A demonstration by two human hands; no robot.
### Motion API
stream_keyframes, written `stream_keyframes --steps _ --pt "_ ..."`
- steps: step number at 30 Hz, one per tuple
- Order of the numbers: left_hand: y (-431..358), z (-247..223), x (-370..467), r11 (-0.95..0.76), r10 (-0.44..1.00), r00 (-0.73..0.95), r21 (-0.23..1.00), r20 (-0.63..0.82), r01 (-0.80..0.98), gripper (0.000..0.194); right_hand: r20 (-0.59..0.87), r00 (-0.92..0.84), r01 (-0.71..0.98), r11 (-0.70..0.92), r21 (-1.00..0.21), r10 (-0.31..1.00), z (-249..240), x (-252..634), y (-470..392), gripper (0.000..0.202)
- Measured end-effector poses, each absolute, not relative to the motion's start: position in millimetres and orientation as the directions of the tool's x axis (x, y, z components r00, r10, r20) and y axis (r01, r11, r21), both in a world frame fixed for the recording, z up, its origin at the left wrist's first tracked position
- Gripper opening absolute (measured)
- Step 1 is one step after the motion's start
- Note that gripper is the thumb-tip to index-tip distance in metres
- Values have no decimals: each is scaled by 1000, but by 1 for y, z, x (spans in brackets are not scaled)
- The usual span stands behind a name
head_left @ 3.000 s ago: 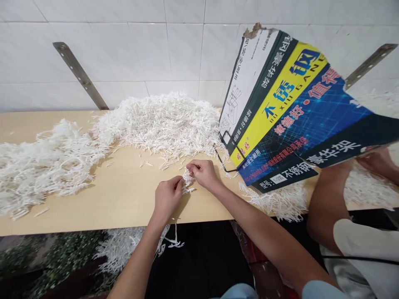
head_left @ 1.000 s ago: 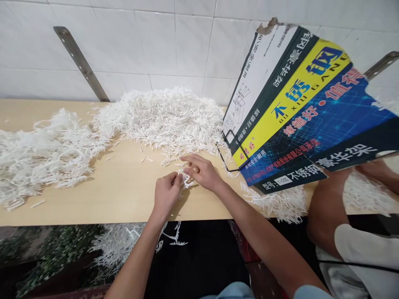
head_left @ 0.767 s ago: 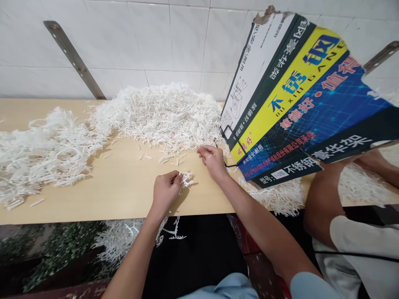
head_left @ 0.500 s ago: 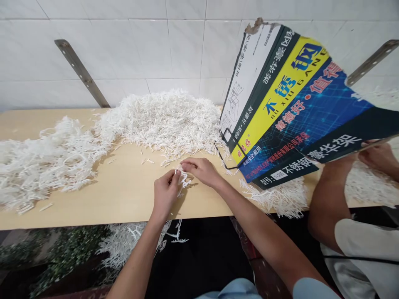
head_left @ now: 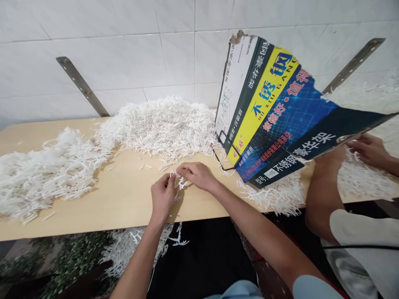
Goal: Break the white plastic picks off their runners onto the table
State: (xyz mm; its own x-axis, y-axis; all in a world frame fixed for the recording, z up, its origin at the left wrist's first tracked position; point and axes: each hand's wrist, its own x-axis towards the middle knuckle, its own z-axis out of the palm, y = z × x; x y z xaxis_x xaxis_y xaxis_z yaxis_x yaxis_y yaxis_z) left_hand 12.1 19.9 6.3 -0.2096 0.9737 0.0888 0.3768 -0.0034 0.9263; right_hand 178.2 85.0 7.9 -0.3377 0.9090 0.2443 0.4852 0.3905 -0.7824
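Near the front of the wooden table [head_left: 124, 207], my left hand [head_left: 162, 194] pinches a small branched white piece [head_left: 181, 182]. My right hand [head_left: 195, 173] is closed on the same piece from the right, its fingertips close to those of my left hand. Behind both hands lies a large heap of thin white pieces [head_left: 168, 124]. A looser pile of longer, branched white strands [head_left: 52, 170] spreads over the table's left side.
A printed cardboard sheet [head_left: 264, 112] leans in a black wire stand [head_left: 229, 168] at the right, with more white pieces [head_left: 277, 197] below it. Beyond it are a co-worker's hands [head_left: 368, 149]. White branches [head_left: 124, 249] hang below the table edge.
The view has shifted slightly, so the wall and cardboard sit differently in the frame. Both my hands remain together at the small white piece, with little change in their pose.
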Motion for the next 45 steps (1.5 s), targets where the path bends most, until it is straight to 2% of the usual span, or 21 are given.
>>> stream_keyframes --steps 3,9,14,16,20,25,28,30,32,36,39,41,42,43,45 --pt "21 6 13 -4 977 -193 911 92 413 39 226 -370 562 411 -717 901 9 174 81 23" --pt "22 5 15 -39 990 -103 879 100 474 35 320 -112 511 331 -793 941 1 170 83 32" --pt "24 5 15 -42 991 -100 915 89 401 36 335 -28 494 304 -815 942 -2 166 82 30" --pt "24 5 15 -38 989 -121 926 89 375 35 308 -84 448 312 -838 948 -2 166 84 30" --pt "23 3 13 -26 979 -184 947 89 321 38 255 -286 400 357 -844 924 2 169 84 47" --pt "22 2 12 -71 986 -113 923 122 377 39 269 -386 485 442 -754 883 5 170 80 33" --pt "21 1 12 -82 990 -72 910 122 407 36 280 -233 418 356 -836 931 1 170 86 38" --pt "20 0 11 -52 990 -104 929 97 365 35 253 -16 357 242 -902 967 -3 171 93 43" --pt "18 0 9 -13 983 -171 950 70 311 35 235 96 321 194 -927 967 -6 173 99 48" --pt "18 2 9 0 976 -209 955 65 295 36 277 -75 295 287 -911 958 -4 173 98 29" --pt "21 4 11 -21 977 -197 954 83 300 35 277 -242 261 337 -905 930 0 173 91 34" --pt "21 3 11 -22 980 -180 952 80 304 34 249 -355 304 363 -881 901 1 173 90 27" --pt "21 3 11 -21 982 -172 953 77 303 34 233 -354 332 355 -874 906 1 174 90 24" --pt "21 2 11 -20 982 -172 954 75 298 33 224 -298 355 326 -876 928 0 174 92 24" --pt "20 1 10 -21 977 -198 962 77 273 33 232 -72 354 243 -903 970 -2 176 96 33"
